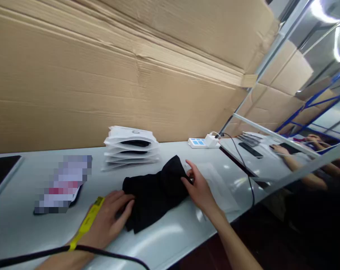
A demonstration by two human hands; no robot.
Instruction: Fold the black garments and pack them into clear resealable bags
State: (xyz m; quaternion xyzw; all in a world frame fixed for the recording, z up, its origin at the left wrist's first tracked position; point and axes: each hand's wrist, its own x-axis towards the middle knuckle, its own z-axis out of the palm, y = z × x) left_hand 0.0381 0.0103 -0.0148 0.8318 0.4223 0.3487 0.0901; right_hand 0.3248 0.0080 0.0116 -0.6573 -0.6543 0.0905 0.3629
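A piece of black cloth (155,191), perhaps a folded garment, lies on the grey tabletop in front of me. My left hand (113,213), with a yellow tag band at the wrist, pinches its left edge, thumb and index tips close together. At the other end, my right hand (198,185) holds the raised right corner between thumb and fingers, with the index finger sticking up. A clear plastic bag (217,187) lies flat under and beside my right forearm.
Behind the cloth stands a stack of white packets (130,148). A blurred-out phone (64,183) and a dark tablet-like panel (2,172) lie on the left. A power strip (197,143) sits by the cardboard wall (102,82). Another person's hand (280,150) works beyond the metal frame.
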